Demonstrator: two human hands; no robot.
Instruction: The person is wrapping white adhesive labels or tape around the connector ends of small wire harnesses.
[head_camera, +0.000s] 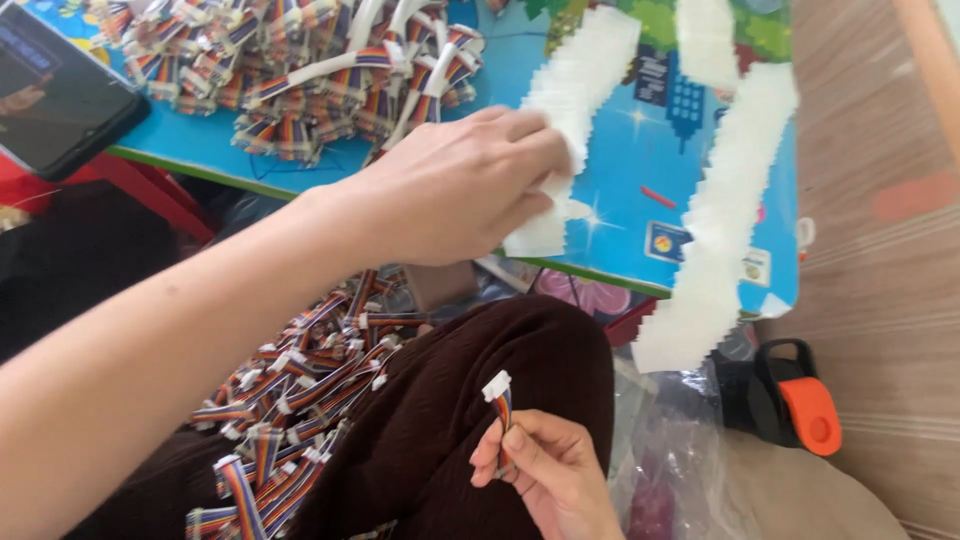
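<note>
My left hand (460, 185) reaches over the blue table (640, 170), its fingers pinching one white tape piece at the lower end of a row of overlapping white tape pieces (575, 90). My right hand (550, 470) rests low over my lap. It holds a short rainbow ribbon cable (502, 405) upright, with the white connector on top. A longer row of white tape pieces (720, 210) runs down the table's right side and hangs past its front edge.
A heap of bundled rainbow cables (300, 70) lies at the back of the table. Several loose cables (290, 400) are piled on my lap. A dark phone (55, 90) sits at the top left. A black and orange tool (790, 395) and a clear plastic bag (670, 450) lie on the floor at right.
</note>
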